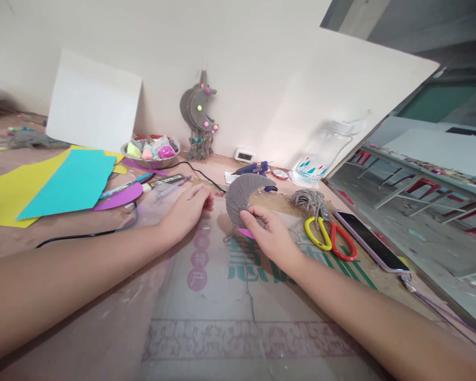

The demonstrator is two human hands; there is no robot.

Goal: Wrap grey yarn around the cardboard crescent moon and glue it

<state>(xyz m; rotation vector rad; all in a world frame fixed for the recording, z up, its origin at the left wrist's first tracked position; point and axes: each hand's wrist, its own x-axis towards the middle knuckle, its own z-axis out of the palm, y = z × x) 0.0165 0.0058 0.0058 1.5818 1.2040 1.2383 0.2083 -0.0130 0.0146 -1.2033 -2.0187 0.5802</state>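
My right hand grips a crescent moon wrapped in grey yarn, thumb on its front face, tips pointing right. A bit of purple shows at its lower edge. To the left of the moon, my left hand rests with its fingers curled in; whatever they may hold is hidden. A glue gun lies just behind the moon. Right of my right hand are a ball of grey yarn and scissors with one yellow and one red handle.
Yellow paper, turquoise paper and a purple piece lie left. Behind stand a metal bowl of colourful bags, a hanging moon ornament, a small clock and a glass jug. A phone lies near the right edge.
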